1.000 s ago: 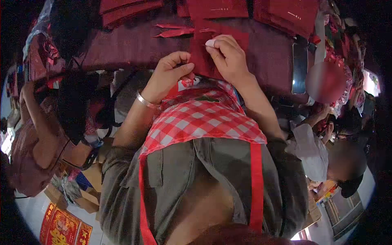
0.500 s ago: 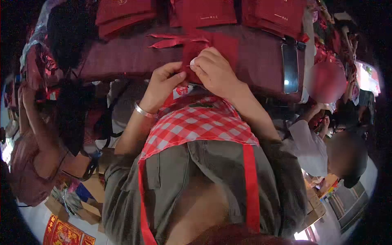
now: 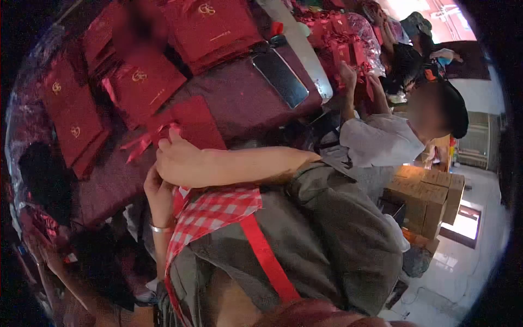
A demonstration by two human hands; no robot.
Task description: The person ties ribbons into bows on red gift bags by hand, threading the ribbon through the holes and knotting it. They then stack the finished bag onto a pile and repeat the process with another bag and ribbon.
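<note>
My right hand (image 3: 180,161) is bent over the near left edge of a red gift bag or folder (image 3: 199,117), fingers curled in a closed grip. What lies between its fingertips is hidden. A shiny red ribbon (image 3: 137,150) trails leftward from beside those fingers. Just below, my left hand (image 3: 158,193), with a silver bracelet at the wrist, is close against the right one. Its fingers look bent together, and their tips are mostly covered by the right hand. Both hands are over the table edge, in front of my red checked apron (image 3: 218,212).
Stacks of red pieces with gold print (image 3: 212,27) line the far side of the dark cloth-covered table (image 3: 250,117). A smartphone (image 3: 280,76) lies there. At the right, a co-worker in a light shirt (image 3: 381,139) handles red ribboned items. Cardboard boxes (image 3: 422,193) stand behind.
My view has swung to the right, bringing the co-worker and boxes further in. My hands have come closer together, the right now overlapping the left. The ribbon remains beside the right fingers.
</note>
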